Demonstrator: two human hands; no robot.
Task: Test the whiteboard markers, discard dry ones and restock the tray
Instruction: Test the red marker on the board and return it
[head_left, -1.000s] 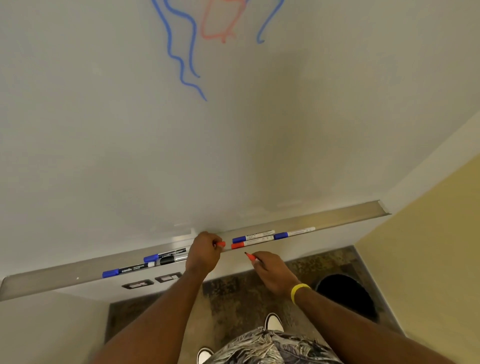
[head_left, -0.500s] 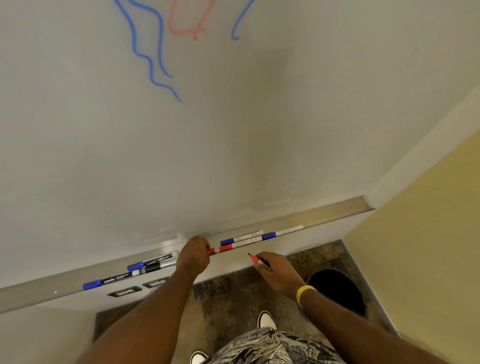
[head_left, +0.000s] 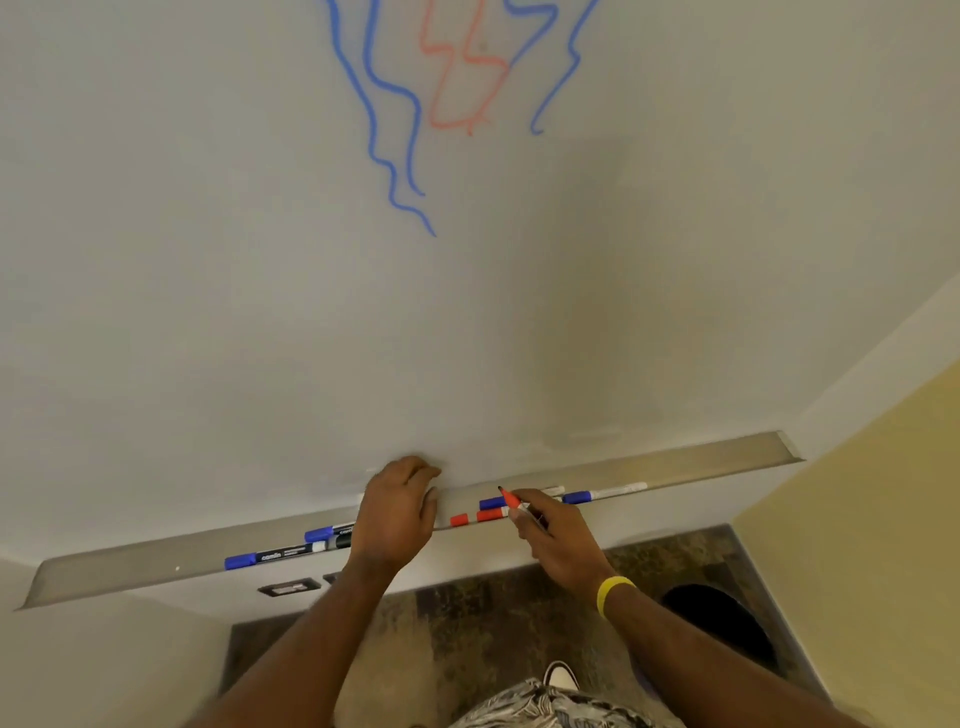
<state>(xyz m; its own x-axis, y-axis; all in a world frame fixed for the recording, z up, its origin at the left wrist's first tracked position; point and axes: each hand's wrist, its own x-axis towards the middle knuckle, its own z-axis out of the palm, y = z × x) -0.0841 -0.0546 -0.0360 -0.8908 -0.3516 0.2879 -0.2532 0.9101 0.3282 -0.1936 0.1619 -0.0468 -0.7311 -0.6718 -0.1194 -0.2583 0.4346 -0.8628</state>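
Note:
My right hand (head_left: 558, 540) grips an uncapped red marker (head_left: 511, 501), its dark tip pointing up and left just in front of the tray. My left hand (head_left: 397, 512) rests over the silver tray (head_left: 727, 457), fingertips against the whiteboard's (head_left: 260, 286) bottom edge, holding nothing. Just right of it a loose red cap (head_left: 458, 519) lies on the tray, then a red-capped marker (head_left: 491, 514) and a blue-capped marker (head_left: 492, 502). Farther right lies another blue-capped marker (head_left: 576, 497). Left of my left hand lie two blue-capped markers (head_left: 318, 533) (head_left: 239, 561) and a black one (head_left: 343, 541).
Blue squiggles (head_left: 389, 104) and a red squiggle (head_left: 462, 78) mark the top of the board. A black round bin (head_left: 722, 623) stands on the floor at the lower right, beside a yellow wall (head_left: 857, 519). Wall sockets (head_left: 288, 588) sit below the tray.
My left hand has let go of the red cap, which now lies on the tray, and has risen to the board's edge. My right hand has lifted the red marker up toward the tray.

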